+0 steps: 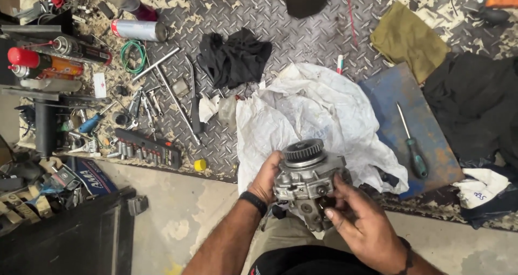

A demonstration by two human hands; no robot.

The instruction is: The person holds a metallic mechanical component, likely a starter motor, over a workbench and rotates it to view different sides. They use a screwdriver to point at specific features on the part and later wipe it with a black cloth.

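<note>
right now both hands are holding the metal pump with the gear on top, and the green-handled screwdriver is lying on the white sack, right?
Not quite. The left hand and right hand do hold the metal pump with the gear on top, but the head view shows the green-handled screwdriver lying on the blue metal plate, beside the white sack, not on it.

The pump body [308, 182] is held above the near edge of the woven sack [318, 118], with the left hand [266, 179] on its left side and the right hand [359, 221] on its right and near side. Left of the sack lie the socket rail [147, 148], loose wrenches [141, 105] and a long extension bar [178, 105]. Behind the sack to the left lies a crumpled rag [233, 59], with a spray can [138, 30] farther left. Right of the sack a screwdriver [412, 141] rests on a flat metal plate [426, 161], and a folded cloth [407, 38] lies behind that plate.
</note>
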